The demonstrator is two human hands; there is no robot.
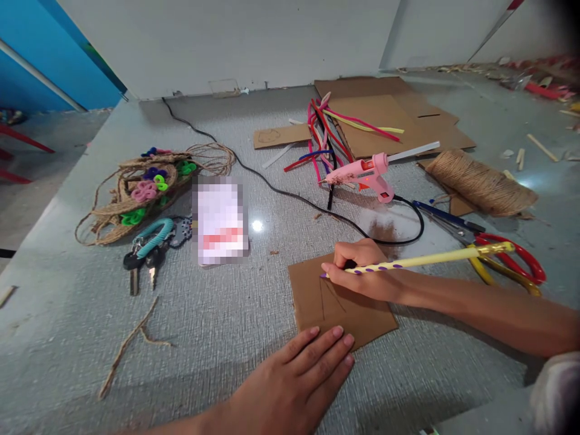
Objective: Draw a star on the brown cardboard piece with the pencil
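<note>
My right hand [369, 272] grips a yellow pencil [421, 259] with purple spots, its tip down near the upper part of a brown cardboard piece [367, 329]. Two thin pencil lines run down the cardboard from close to that tip, spreading apart. My left hand [303, 374] lies flat with fingers stretched out, the fingertips resting on the cardboard's lower edge. Just beyond my right hand is a pink glue gun [362, 175] with a glue stick in its back. Scissors [502, 260] with red and yellow handles lie partly behind the pencil and forearm.
A twine spool [483, 183] sits at right, larger cardboard sheets [385, 121] and pipe cleaners [324, 139] at the back. A black cord [267, 181] crosses the table. At left are a twine bundle [109, 199] with coloured flower shapes, keys [144, 266], a blurred-out item [220, 220] and a twig [129, 344].
</note>
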